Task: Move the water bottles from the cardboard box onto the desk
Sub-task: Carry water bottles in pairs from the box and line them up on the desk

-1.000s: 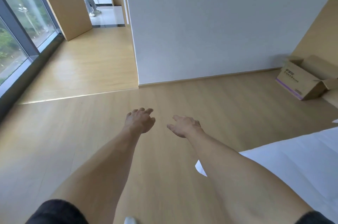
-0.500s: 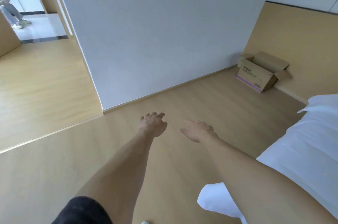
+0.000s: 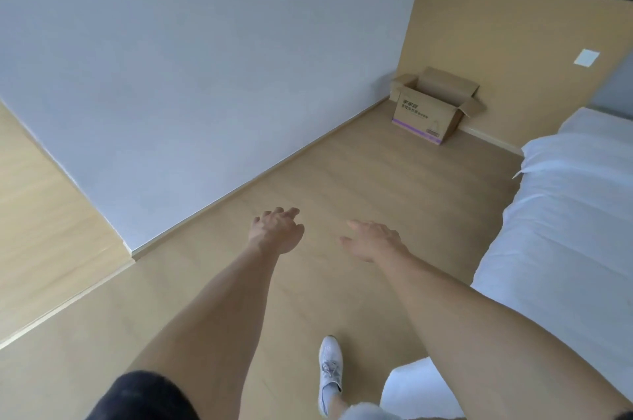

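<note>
I see a bedroom: a bed (image 3: 561,214) with white sheets, a wooden headboard panel (image 3: 496,42), pale wood floor (image 3: 342,173), plain white wall (image 3: 205,60).

Brown cardboard box (image 3: 424,113), flaps open, upright on floor in wall corner, contents hidden

Both bare arms stretched forward over a light wooden floor (image 3: 342,180). Left hand (image 3: 277,231) with fingers loosely curled, holding nothing; right hand (image 3: 373,241) with fingers relaxed and extended, also empty. Well ahead, in the corner where a white wall (image 3: 205,60) meets a tan wooden panel (image 3: 496,25), a cardboard box (image 3: 424,111) on the floor, flaps open, inside not visible. Along the right, a bed with white sheets (image 3: 565,214). Below, a white sneaker (image 3: 330,371) on the floor.
</note>
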Motion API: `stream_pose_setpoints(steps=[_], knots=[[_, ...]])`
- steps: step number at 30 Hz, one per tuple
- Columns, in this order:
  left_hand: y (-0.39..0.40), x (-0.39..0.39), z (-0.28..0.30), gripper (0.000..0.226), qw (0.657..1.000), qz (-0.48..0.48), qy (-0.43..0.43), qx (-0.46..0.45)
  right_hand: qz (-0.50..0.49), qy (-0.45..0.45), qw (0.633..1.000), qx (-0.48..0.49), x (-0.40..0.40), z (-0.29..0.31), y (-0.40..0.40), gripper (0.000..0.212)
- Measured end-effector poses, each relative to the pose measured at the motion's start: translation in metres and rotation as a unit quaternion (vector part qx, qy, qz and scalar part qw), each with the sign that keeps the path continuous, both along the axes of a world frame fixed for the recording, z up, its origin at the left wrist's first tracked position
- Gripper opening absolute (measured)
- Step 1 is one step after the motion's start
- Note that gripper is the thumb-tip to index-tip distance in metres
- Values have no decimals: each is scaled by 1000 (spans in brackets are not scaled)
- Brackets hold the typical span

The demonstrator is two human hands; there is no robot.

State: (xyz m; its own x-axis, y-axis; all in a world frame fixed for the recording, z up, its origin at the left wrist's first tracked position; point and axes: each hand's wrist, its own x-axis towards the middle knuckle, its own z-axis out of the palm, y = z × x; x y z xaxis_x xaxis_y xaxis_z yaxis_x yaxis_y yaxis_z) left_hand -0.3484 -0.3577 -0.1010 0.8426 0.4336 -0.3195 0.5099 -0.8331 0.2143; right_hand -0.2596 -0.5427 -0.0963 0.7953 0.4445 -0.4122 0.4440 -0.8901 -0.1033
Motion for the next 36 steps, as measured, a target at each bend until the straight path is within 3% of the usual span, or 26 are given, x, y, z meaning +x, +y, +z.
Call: stream_pose_setpoints(steps=[13,21,36], knots=[[89,245,27,54,1000,-6,-3,14,-50,24,998,27,245,7,84,63],[110,383,26,54,998,-69,0,-4,-88,29,996,17,365,6,113,61],[220,682,33,49,970,-242,-27,15,-264,-1,964,20,588,15,198,62]])
